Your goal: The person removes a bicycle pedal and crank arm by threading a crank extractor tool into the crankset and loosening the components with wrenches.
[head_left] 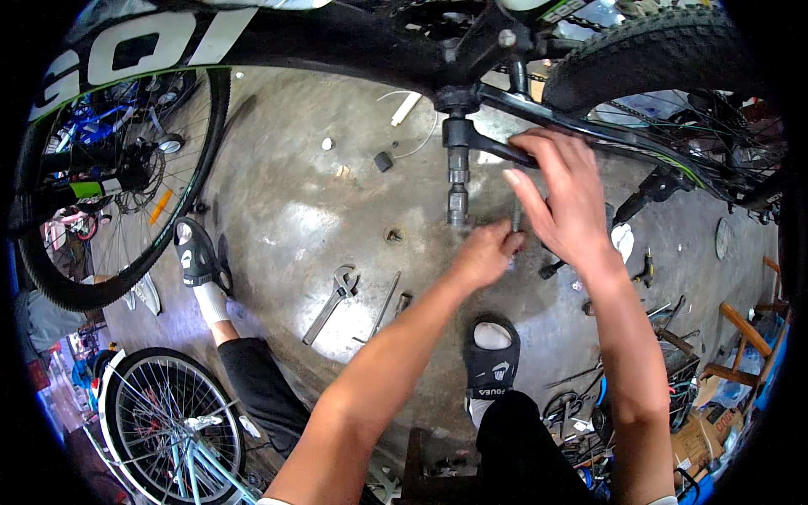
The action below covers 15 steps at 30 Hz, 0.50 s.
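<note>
Across the top lies a black bicycle frame [337, 42] with large white lettering. From its bottom bracket a black crank arm [497, 149] points right, and a stepped metal tool [458, 189] stands in line with the axle. My right hand [568, 189] is at the outer end of the crank arm, thumb and fingers spread, fingertips touching or just over it. Below it my left hand [490, 254] is closed, fingers curled by a thin greyish piece that I cannot make out. An adjustable wrench [332, 303] and a thin metal rod [389, 295] lie on the floor.
A knobby rear tyre [665, 59] fills the upper right, a front wheel [122, 189] the left. Another bicycle wheel [172, 421] stands lower left. Tools and parts lie right, near a wooden stool [741, 345]. My sandalled feet [492, 358] are on the concrete floor [278, 185].
</note>
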Each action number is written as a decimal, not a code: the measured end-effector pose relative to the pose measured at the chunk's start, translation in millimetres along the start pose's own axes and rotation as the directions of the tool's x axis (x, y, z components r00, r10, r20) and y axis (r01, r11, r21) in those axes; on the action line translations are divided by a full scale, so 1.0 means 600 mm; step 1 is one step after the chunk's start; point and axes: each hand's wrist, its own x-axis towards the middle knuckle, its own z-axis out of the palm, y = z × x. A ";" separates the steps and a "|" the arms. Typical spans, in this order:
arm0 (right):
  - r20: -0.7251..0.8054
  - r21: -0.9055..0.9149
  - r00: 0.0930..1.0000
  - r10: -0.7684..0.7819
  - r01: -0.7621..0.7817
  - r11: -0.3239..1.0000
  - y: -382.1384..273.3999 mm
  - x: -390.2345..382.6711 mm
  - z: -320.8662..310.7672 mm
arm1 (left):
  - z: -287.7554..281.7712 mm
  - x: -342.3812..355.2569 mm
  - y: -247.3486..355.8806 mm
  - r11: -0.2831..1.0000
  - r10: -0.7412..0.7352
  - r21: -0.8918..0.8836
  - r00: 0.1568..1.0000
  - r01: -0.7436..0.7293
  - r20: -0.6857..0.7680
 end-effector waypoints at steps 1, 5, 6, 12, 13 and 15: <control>-0.092 0.017 0.996 0.017 -0.015 1.000 -0.012 -0.007 -0.009 | 0.013 -0.017 0.006 0.993 0.047 -0.108 0.998 -0.052 -0.044; -0.185 0.219 0.974 0.133 -0.091 0.972 -0.058 -0.070 -0.019 | -0.032 -0.119 -0.033 0.978 -0.158 -0.163 0.974 0.131 -0.163; -0.169 0.339 0.966 0.195 -0.129 0.932 -0.075 -0.073 -0.004 | -0.059 -0.154 -0.082 0.985 -0.135 -0.138 0.966 0.105 -0.223; 0.698 0.696 0.668 0.260 -0.545 -0.468 -0.088 -0.009 0.062 | -0.259 -0.329 -0.306 0.776 -0.201 0.441 0.840 0.450 -0.504; 0.666 0.712 0.706 0.241 -0.504 -0.489 -0.087 -0.006 0.063 | -0.275 -0.333 -0.318 0.702 -0.215 0.524 0.845 0.483 -0.490; 0.649 0.728 0.724 0.233 -0.502 -0.467 -0.086 -0.002 0.058 | -0.285 -0.322 -0.306 0.579 -0.431 0.529 0.784 0.620 -0.448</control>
